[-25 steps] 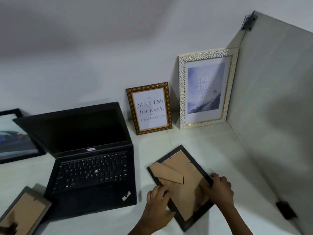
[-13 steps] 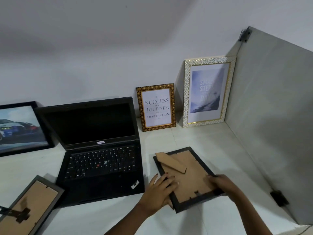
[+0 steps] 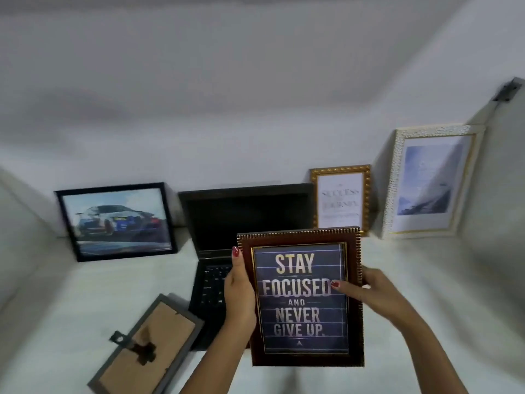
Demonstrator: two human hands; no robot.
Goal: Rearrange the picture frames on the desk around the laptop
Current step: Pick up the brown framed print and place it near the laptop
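Observation:
I hold a brown frame (image 3: 301, 297) with a "Stay focused and never give up" print upright above the desk, its picture facing me. My left hand (image 3: 240, 294) grips its left edge and my right hand (image 3: 372, 291) grips its right edge, thumb on the glass. Behind it the open black laptop (image 3: 227, 223) is partly hidden. A black-framed car picture (image 3: 116, 220) leans on the wall to the left. A small gold frame (image 3: 341, 197) and a tall white frame (image 3: 431, 180) lean at the right.
A grey frame (image 3: 147, 348) lies face down at the front left of the white desk (image 3: 56, 308), its stand showing. A partition panel (image 3: 502, 194) closes the right side, and the wall runs along the back.
The frame that lay face down right of the laptop has been lifted and turned over, so its picture now faces me. The view has swung left.

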